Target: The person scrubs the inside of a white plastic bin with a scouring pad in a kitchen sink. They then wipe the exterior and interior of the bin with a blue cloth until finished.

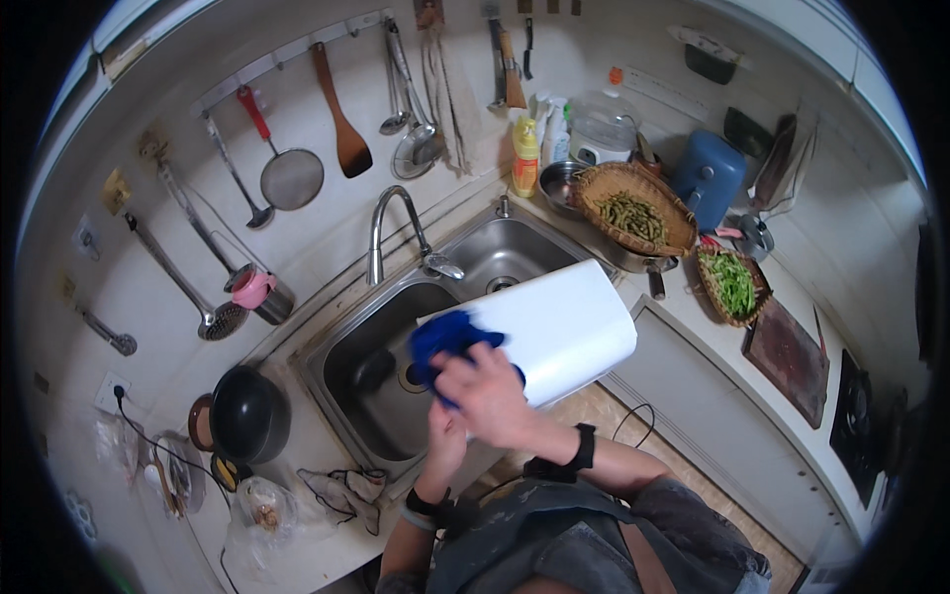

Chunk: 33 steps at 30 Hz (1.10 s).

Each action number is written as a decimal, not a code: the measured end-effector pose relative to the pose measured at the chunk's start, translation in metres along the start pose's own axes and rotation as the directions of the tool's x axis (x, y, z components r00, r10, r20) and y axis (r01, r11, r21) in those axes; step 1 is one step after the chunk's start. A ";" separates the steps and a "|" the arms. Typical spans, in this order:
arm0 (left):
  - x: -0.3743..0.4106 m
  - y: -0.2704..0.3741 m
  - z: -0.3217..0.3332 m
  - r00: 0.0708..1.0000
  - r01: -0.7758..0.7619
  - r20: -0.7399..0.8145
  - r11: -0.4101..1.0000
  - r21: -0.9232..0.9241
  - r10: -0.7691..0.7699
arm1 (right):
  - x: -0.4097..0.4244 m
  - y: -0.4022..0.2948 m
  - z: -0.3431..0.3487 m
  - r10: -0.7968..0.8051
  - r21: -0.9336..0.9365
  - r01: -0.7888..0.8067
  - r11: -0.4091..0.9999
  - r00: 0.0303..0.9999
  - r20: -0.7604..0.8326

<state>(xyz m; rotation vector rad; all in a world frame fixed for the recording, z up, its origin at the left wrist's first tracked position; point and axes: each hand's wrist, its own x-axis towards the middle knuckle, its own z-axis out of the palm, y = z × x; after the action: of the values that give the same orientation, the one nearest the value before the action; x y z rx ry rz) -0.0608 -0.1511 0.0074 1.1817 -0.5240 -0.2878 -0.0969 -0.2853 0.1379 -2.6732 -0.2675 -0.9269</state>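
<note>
A blue cloth (444, 341), blurred, lies bunched at the left end of a white, smooth, box-like object with rounded corners (568, 327). My right hand (482, 390) is on the cloth, fingers bent over it. Just below and to the left is my left hand (447, 438), close under the right one; its fingers are partly hidden, and what it grips cannot be told. The white object reaches over the front of a double stainless steel sink (341, 416). Behind it stands a chrome faucet (393, 194).
Left of the sink are a black pot (252, 416), a crumpled rag (347, 496) and a plastic bag (260, 512). At right stand a wicker basket of bean pods (679, 215), a basket of chopped greens (735, 286) and a cutting board (788, 360). Utensils hang on the wall.
</note>
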 end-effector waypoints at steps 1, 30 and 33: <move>0.003 0.012 0.005 0.999 0.038 0.003 0.999 -0.013 -0.038 | 0.005 -0.013 -0.010 -0.052 0.038 0.050 0.998 0.998 0.041; 0.012 0.042 0.016 0.982 0.086 -0.153 0.987 -0.139 -0.107 | -0.012 0.020 0.003 0.327 -0.144 -0.342 0.929 0.938 -0.118; 0.015 0.029 -0.017 0.963 0.232 -0.074 0.937 -0.261 -0.259 | -0.030 -0.029 0.015 0.129 -0.050 -0.137 0.989 0.983 -0.134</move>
<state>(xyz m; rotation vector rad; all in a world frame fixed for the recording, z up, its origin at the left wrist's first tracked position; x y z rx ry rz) -0.0409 -0.1340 0.0335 1.0091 -0.2358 -0.4881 -0.1196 -0.2554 0.1138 -2.6309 -0.0326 -1.0770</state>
